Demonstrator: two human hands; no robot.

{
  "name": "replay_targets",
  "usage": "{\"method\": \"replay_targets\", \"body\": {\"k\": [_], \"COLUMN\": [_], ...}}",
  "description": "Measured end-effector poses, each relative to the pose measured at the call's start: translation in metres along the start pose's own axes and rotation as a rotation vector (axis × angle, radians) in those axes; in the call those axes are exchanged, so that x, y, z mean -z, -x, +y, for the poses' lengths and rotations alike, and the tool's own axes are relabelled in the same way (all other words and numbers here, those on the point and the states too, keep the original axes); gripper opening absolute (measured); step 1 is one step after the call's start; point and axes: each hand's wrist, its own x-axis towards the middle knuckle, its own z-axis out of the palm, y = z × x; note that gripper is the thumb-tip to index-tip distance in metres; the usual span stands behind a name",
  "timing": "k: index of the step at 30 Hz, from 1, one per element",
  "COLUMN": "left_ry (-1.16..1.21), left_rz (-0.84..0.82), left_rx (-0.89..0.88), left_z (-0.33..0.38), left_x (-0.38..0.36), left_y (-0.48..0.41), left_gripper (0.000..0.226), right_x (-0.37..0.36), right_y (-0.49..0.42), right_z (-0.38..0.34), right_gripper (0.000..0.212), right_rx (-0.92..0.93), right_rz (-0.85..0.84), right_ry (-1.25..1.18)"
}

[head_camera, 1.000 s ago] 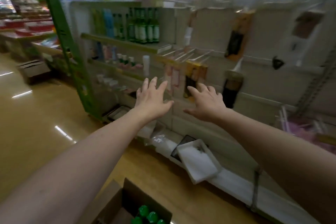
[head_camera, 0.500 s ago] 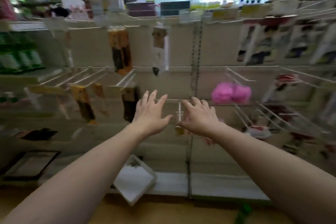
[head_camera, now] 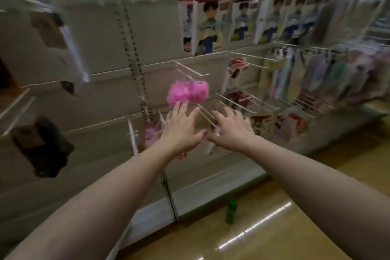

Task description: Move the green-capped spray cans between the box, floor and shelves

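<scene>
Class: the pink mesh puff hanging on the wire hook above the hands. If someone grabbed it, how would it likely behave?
The pink puff looks like bunched netting, so it would probably squash softly and feel very light. It hangs from a thin wire hook, so a push would likely set it swinging. The left hand and right hand are open below it.

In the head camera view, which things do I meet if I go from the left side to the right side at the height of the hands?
Dark hanging packet → left hand → right hand → red-and-white packets on the low hooks.
</scene>
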Motion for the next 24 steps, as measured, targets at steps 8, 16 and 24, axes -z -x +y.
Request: {"method": "replay_targets", "body": {"k": [8,16,24], "left_ry": [0.061,0.047,0.079], "left_rz": [-0.110,-0.210,-0.362], "left_rx": [-0.270,-0.390,-0.328], "left_z": [0.050,0.105,0.169], "left_x": [-0.050,-0.112,-0.183], "left_y": [-0.059,-0.092,-0.138], "left_gripper": [0.079,0.084,0.080], "right_x": [-0.012,-0.035,-0.075], "right_y": [0.008,0.012,-0.030], "right_z": [0.069,0.134,0.239], "right_gripper": [0.085,0.085,0.089], "right_rx": [-0.298,-0.417,-0.454], "right_rz": [-0.018,-0.055,-0.171], "right_ry": [0.019,-0.003,0.008]}}
